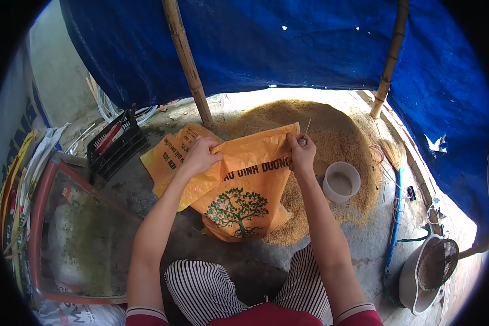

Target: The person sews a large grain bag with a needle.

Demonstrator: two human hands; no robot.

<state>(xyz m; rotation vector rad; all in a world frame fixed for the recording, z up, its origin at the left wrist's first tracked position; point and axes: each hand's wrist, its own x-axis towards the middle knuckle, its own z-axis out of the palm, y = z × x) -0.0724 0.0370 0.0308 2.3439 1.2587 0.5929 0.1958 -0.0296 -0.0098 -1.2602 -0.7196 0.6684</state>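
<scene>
An orange woven sack (243, 190) with a green tree print and dark lettering stands in front of my knees, its top edge stretched between my hands. My left hand (201, 156) is closed on the left end of that edge. At the right top corner, my right hand (302, 152) pinches the sack, and a thin, needle-like metal piece (308, 127) sticks up from the same fingers. More folded orange sacks (165, 155) lie on the floor just behind and left of my left hand. A white plastic tub (341, 182) rests on the grain pile to the right.
A wide heap of golden husks or grain (331, 119) spreads behind the sack. Black tool caddy (117, 142) and red-framed panel (41, 217) stand left. On the right are a blue-handled broom (396, 201) and a white basin (410, 277) with a sieve (438, 263). Bamboo poles (187, 60) hold blue tarp (288, 43).
</scene>
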